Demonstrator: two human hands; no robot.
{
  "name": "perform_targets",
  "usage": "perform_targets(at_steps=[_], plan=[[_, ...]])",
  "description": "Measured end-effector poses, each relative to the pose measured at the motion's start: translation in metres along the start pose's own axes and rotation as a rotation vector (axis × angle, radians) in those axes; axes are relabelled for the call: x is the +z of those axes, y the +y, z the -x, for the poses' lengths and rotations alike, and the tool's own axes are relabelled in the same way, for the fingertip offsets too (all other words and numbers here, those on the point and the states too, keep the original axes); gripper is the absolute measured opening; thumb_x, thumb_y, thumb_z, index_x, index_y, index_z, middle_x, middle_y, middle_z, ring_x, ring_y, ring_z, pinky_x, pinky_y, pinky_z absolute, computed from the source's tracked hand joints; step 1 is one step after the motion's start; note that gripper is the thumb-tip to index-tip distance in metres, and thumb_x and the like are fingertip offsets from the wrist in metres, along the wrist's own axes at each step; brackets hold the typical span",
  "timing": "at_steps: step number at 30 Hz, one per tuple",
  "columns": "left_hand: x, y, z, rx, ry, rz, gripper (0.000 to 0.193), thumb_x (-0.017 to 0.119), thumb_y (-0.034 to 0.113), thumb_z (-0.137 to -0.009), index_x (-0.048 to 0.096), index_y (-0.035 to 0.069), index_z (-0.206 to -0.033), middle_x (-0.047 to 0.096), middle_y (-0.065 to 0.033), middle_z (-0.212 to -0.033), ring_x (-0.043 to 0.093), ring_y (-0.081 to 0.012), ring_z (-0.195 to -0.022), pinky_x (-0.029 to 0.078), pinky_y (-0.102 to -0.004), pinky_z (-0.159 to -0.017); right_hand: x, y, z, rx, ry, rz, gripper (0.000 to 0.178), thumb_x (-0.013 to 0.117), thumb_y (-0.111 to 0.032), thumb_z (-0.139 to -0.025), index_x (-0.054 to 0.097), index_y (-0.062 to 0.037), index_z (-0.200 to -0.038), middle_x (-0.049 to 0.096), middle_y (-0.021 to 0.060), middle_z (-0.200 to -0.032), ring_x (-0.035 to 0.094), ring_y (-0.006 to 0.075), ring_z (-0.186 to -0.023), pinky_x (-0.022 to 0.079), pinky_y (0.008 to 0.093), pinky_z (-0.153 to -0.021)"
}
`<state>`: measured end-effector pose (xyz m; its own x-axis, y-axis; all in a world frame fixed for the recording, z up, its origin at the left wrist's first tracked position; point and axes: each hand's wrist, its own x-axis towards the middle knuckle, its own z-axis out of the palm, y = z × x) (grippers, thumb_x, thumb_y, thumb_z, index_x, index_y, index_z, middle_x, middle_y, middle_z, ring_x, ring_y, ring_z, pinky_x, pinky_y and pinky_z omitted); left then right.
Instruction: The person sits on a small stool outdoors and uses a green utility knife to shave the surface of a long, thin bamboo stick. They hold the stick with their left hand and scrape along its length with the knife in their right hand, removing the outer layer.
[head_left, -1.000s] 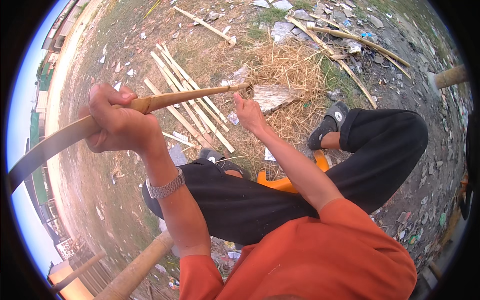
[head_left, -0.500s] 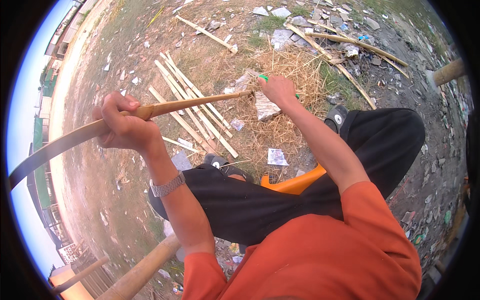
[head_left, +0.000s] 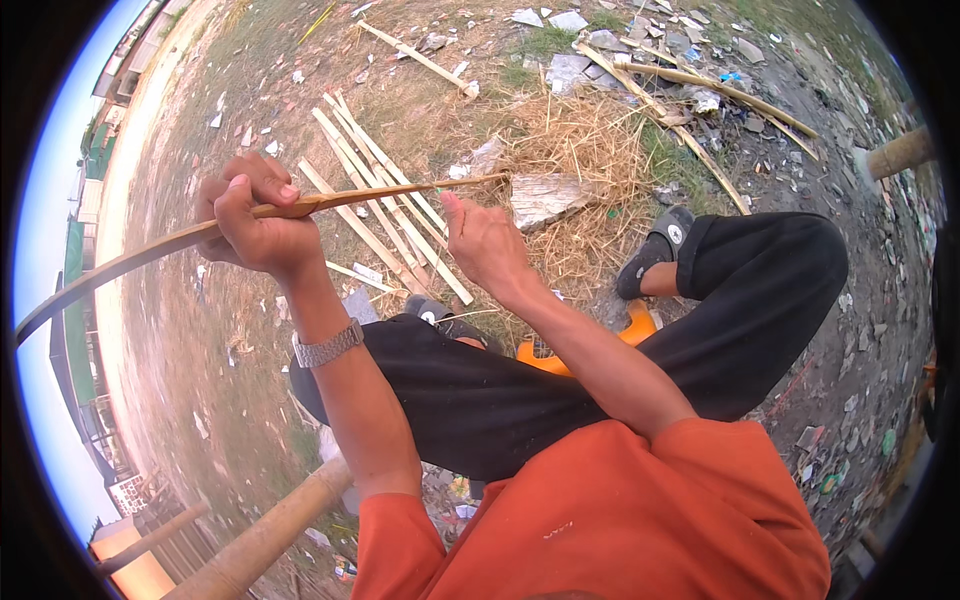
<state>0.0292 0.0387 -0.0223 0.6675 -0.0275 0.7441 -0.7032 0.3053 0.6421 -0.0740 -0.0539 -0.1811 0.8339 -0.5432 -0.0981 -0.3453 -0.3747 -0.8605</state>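
My left hand [head_left: 258, 215] is closed around a long bamboo strip [head_left: 150, 250] that curves off past the left rim. Its thin tapered end reaches right to the edge of a weathered wooden block [head_left: 545, 202] on the straw. Just under that thin end, my right hand [head_left: 487, 240] is closed, with a speck of green showing by the thumb. This looks like the green-handled knife of the earlier frame; its blade is hidden now. Beyond the bamboo strip lie several pale split bamboo strips [head_left: 345, 160] on the ground.
Straw and shavings [head_left: 590, 140] surround the block. Longer bamboo pieces [head_left: 720, 90] lie at the far right among rubble. An orange plastic seat [head_left: 540, 357] shows between my legs. A thick bamboo pole [head_left: 265, 530] runs at lower left; another pole [head_left: 900, 148] juts in at right.
My right hand has moved left and nearer to me, from above the block to beneath the bamboo strip's thin end. The left hand has stayed near its place, still gripping the strip.
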Motion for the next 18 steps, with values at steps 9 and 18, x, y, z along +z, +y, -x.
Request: perform_targets(at_steps=[9, 18], plan=[[0.006, -0.002, -0.001, 0.072, -0.025, 0.076, 0.025, 0.044, 0.003, -0.075, 0.034, 0.01, -0.054, 0.042, -0.0052, -0.044, 0.034, -0.0094, -0.038, 0.031, -0.0239, -0.037, 0.02, 0.077, 0.009, 0.26, -0.019, 0.051, 0.061, 0.028, -0.042, -0.1, 0.066, 0.002, -0.082, 0.063, 0.0299, -0.078, 0.061, 0.0477, -0.075, 0.047, 0.0523, -0.075], [0.014, 0.005, -0.002, 0.027, 0.039, -0.001, 0.027, 0.041, 0.002, -0.074, 0.028, 0.013, -0.053, 0.036, -0.0047, -0.044, 0.029, -0.0106, -0.038, 0.027, -0.0255, -0.039, 0.011, 0.029, -0.009, 0.107, -0.017, 0.004, 0.062, 0.029, -0.042, -0.1, 0.064, 0.0044, -0.077, 0.059, 0.032, -0.072, 0.06, 0.0478, -0.072, 0.047, 0.0534, -0.072]])
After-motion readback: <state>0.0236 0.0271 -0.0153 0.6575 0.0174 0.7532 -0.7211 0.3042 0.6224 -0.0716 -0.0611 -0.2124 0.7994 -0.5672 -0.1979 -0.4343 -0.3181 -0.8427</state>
